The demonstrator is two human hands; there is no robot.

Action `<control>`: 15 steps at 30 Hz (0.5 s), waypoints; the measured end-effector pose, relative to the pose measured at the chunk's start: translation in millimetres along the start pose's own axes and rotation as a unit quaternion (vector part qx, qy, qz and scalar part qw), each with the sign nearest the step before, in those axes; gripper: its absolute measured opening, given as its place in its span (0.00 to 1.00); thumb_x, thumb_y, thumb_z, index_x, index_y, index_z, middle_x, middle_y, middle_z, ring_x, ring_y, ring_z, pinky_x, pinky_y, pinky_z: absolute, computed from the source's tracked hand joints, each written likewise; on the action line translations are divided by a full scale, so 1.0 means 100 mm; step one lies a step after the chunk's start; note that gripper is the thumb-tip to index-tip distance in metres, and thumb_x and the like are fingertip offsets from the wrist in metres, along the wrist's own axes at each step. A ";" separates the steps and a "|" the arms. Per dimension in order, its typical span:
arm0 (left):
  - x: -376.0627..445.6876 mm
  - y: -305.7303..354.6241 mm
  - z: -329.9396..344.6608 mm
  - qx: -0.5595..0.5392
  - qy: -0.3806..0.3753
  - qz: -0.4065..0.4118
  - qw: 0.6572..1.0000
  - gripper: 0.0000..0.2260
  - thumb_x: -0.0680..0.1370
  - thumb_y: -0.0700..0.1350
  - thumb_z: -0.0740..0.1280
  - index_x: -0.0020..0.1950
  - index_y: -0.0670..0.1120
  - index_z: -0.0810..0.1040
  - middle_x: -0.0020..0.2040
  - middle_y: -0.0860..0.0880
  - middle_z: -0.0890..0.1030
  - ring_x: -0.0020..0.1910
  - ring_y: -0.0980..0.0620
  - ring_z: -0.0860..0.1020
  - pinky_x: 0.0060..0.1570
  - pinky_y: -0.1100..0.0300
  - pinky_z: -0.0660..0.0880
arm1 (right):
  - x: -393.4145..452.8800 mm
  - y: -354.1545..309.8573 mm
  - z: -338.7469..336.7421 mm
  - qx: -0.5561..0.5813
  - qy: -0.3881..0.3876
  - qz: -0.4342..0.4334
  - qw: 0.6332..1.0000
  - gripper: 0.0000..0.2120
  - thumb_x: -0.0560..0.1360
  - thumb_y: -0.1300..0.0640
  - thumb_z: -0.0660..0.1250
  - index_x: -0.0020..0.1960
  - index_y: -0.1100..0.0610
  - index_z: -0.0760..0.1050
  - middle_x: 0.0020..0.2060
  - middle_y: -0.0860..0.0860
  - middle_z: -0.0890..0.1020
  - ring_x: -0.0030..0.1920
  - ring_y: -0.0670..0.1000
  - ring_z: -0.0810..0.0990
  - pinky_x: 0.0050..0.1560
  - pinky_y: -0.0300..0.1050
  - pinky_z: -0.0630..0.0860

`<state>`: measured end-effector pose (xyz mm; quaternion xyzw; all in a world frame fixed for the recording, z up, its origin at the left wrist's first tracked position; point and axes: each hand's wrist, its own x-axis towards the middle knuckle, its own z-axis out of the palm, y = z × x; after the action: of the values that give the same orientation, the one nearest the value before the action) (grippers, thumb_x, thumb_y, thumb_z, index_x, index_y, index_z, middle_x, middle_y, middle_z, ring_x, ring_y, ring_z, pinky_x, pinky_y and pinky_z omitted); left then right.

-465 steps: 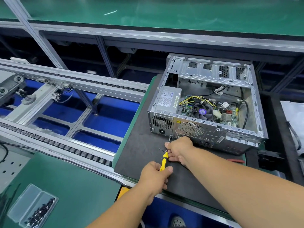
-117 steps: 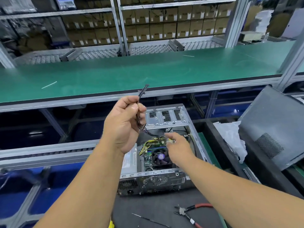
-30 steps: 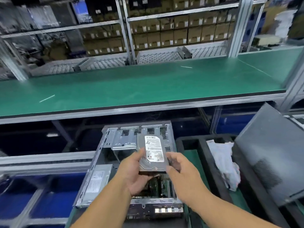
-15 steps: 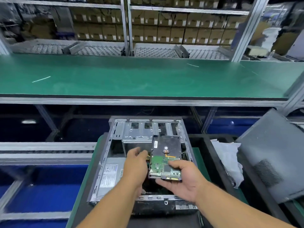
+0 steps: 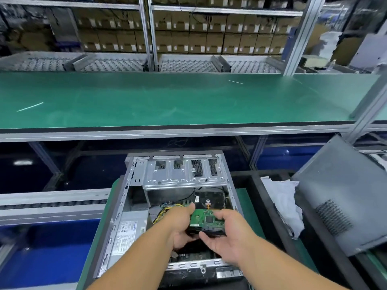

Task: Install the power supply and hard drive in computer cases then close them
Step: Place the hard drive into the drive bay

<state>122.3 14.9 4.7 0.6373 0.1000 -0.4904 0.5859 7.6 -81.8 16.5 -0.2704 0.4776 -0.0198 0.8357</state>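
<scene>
Hands first: your left hand [image 5: 181, 227] grips the near left corner of the hard drive [image 5: 207, 214], thumb on top and fingers curled underneath, and your right hand [image 5: 228, 237] holds the near right end, fingers curled over the top edge and thumb beneath. You carry the drive with its green circuit board facing up, over the open computer case [image 5: 178, 208], its far end under the edge of the metal drive cage [image 5: 184, 174] at the far side of the case. Whether that end touches anything inside cannot be told.

The case lies on its side with the open face up, on a dark mat over the green surface [image 5: 249, 206]. The power supply [image 5: 129, 229] sits in the near left corner of the case, its white label showing, with yellow wires [image 5: 165, 210] running from it toward your left hand. The rear edge of the case is nearest you.

To your right, the grey side panel [image 5: 343, 197] leans tilted, well apart from the case. A crumpled white cloth [image 5: 282, 201] lies between the panel and the case. Beyond, a long green bench [image 5: 167, 99] runs across, with shelves of cardboard boxes [image 5: 209, 36] behind it.
</scene>
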 end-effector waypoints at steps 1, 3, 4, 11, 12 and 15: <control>0.04 0.02 0.02 -0.010 0.004 0.003 1.000 0.15 0.86 0.49 0.61 0.61 0.39 0.78 0.51 0.38 0.86 0.45 0.41 0.86 0.46 0.47 0.81 | 0.00 0.01 0.02 0.024 0.009 0.001 1.000 0.12 0.77 0.62 0.67 0.59 0.64 0.78 0.50 0.65 0.85 0.51 0.64 0.84 0.45 0.54 0.85; 0.11 0.05 0.07 -0.023 0.003 0.018 1.000 0.15 0.86 0.48 0.59 0.61 0.38 0.79 0.52 0.37 0.86 0.48 0.39 0.85 0.52 0.43 0.81 | 0.00 0.03 0.05 0.053 0.029 0.009 0.998 0.11 0.78 0.61 0.67 0.59 0.64 0.76 0.55 0.67 0.81 0.53 0.65 0.82 0.47 0.55 0.85; 0.13 0.05 0.09 -0.024 0.003 0.027 0.999 0.15 0.87 0.48 0.59 0.61 0.38 0.79 0.53 0.36 0.86 0.50 0.38 0.85 0.55 0.42 0.80 | 0.00 0.03 0.06 0.061 0.038 0.015 0.997 0.10 0.79 0.60 0.67 0.58 0.64 0.75 0.56 0.68 0.79 0.54 0.65 0.82 0.50 0.56 0.84; 0.28 0.02 0.15 -0.062 0.017 0.056 0.996 0.13 0.87 0.48 0.57 0.60 0.41 0.76 0.52 0.38 0.86 0.49 0.40 0.84 0.64 0.38 0.76 | 0.12 0.05 0.10 0.146 0.024 -0.006 0.989 0.08 0.81 0.59 0.65 0.57 0.62 0.74 0.57 0.67 0.77 0.60 0.66 0.77 0.68 0.63 0.75; 0.30 0.02 0.15 -0.059 0.014 0.060 0.996 0.13 0.87 0.48 0.57 0.60 0.41 0.77 0.53 0.37 0.85 0.50 0.40 0.84 0.63 0.40 0.77 | 0.15 0.07 0.09 0.155 0.023 -0.011 0.988 0.10 0.82 0.59 0.65 0.61 0.62 0.74 0.59 0.67 0.76 0.62 0.66 0.76 0.69 0.63 0.74; 0.32 0.02 0.18 -0.032 0.004 0.076 0.997 0.13 0.87 0.47 0.57 0.61 0.39 0.77 0.56 0.36 0.84 0.52 0.40 0.83 0.62 0.43 0.79 | 0.16 0.10 0.11 0.176 0.034 -0.028 0.983 0.18 0.83 0.60 0.64 0.71 0.61 0.69 0.69 0.65 0.70 0.68 0.67 0.73 0.68 0.64 0.75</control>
<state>130.4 -15.4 -14.9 0.6260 0.0687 -0.4385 0.6411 22.9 -72.9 3.9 -0.1315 0.4866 -0.1363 0.8528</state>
